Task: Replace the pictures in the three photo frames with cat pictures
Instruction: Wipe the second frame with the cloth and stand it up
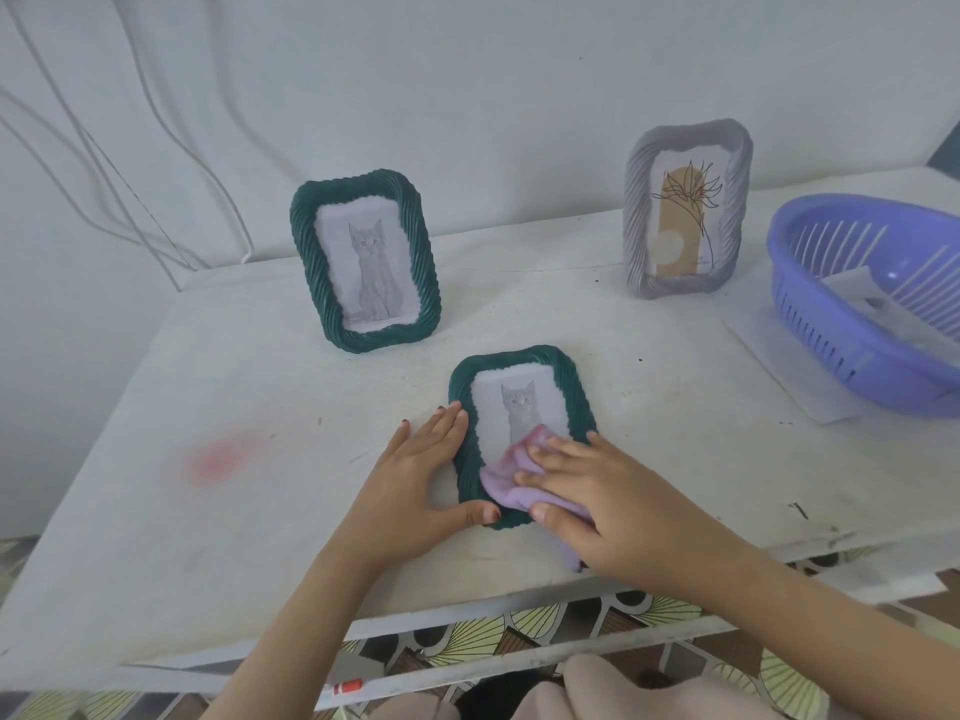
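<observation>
On the worktop (260,407), front-centre, green frame (519,387) w/ cat pic lies flat. Left hand (421,470), grip flat-open, braces its side; right hand (597,501), grip flat too, presses cloth (506,480) on its front. Too hard a push & frame may skid off, or grit scratch it.

No words, numbers or brand marks are showing clearly enough to read. A tiny dark mark is sitting at the lower right corner of the flower picture (684,220) inside the grey frame (635,200) at the far right, but it is too small to tell whether it is writing. The papers (852,288) lying in the purple basket (831,330) at the right edge are showing only blurred grey patches.
</observation>
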Available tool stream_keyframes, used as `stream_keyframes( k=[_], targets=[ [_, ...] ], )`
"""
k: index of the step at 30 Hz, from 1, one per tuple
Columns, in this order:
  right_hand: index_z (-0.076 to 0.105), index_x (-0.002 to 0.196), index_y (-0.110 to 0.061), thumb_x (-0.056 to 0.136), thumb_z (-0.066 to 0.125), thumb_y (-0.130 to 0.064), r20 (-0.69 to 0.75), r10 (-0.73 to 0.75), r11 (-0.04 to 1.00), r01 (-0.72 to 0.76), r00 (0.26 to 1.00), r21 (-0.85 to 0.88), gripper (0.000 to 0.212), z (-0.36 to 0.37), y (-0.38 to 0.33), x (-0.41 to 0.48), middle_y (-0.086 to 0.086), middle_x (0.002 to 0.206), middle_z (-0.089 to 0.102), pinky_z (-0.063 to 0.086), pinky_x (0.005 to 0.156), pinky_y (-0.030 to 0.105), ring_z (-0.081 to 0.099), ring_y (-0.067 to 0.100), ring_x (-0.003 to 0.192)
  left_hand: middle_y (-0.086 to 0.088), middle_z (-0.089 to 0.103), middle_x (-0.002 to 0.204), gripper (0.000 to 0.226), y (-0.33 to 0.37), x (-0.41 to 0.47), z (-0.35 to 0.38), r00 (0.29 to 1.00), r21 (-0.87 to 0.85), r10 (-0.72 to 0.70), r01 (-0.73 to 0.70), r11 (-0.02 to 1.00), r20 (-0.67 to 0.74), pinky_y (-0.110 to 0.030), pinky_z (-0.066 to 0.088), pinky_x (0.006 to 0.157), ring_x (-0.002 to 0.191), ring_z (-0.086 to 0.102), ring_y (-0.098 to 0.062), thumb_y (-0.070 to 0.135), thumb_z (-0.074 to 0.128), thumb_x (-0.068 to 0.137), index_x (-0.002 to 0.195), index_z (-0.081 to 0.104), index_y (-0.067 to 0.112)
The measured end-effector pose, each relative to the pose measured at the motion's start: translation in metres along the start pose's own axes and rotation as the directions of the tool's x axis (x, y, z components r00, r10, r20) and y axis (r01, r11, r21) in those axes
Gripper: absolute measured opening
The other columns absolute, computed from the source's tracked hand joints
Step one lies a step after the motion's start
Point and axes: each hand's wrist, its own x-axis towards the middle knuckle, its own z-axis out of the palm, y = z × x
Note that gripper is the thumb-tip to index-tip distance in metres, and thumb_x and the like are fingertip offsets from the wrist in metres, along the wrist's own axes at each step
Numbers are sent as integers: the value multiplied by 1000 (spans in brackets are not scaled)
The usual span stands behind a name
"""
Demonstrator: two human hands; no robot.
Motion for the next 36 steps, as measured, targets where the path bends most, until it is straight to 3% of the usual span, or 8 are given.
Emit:
stream_keyframes(
  k=[6,12,19,23,27,29,33,36],
  targets=[
    [34,140,-38,88,5,-55,-29,110,982,-113,994,-153,62,-14,13,14,-16,152,24,-11,113,38,15,10,143,19,3,150,105,1,-1,-2,1000,-3,12,-12,1000,14,-16,-11,110,131,-7,20,84,41,62,145,10,28],
    [29,144,-29,99,27,-41,-98,191,962,-206,977,-178,47,-17,20,66,-5,154,23,-1,115,45,15,19,143,20,3,150,105,1,-2,-2,1000,-10,10,-10,1000,16,-14,-13,109,131,-8,21,84,40,62,146,11,28],
    [32,143,-30,98,33,-40,-20,71,998,-71,997,-1,45,2,2,50,-5,157,12,3,116,40,4,19,145,21,6,149,95,1,-1,-2,1000,-49,13,-12,999,2,-14,-9,110,131,-5,21,82,44,62,140,8,41],
    [44,134,-39,96,32,-43,-119,58,993,-45,991,112,41,4,-3,28,-8,151,31,27,108,32,27,14,135,22,16,149,94,5,-2,-5,999,-168,-32,28,985,-20,-20,-1,114,134,8,16,83,46,61,140,18,40],
    [50,131,-32,97,36,-38,-289,243,907,-111,926,407,37,2,-9,26,-9,150,31,24,103,13,31,3,131,28,33,141,70,21,-7,-10,970,-439,-153,55,897,-190,-4,20,103,128,28,15,62,49,75,139,26,44],
    [47,132,-36,96,38,-38,-318,307,868,-127,897,480,37,1,-14,29,-7,152,27,21,102,16,27,8,136,16,49,134,54,36,-8,-14,950,-541,-179,12,841,-257,-9,36,96,121,45,6,54,49,81,132,38,42],
    [45,130,-45,93,45,-39,-327,244,848,-37,913,529,37,3,-31,33,-11,153,21,26,109,29,22,9,139,-5,67,107,31,65,-5,-26,966,-858,-240,39,512,-100,-23,53,70,90,67,-15,28,49,91,120,41,28],
    [43,131,-47,85,49,-50,-280,174,824,15,944,566,46,6,-38,34,-16,153,19,21,111,28,17,2,139,-8,70,93,24,61,0,-30,929,-906,-366,109,410,-54,-24,52,56,73,66,-16,10,51,91,112,48,22]
  ],
)
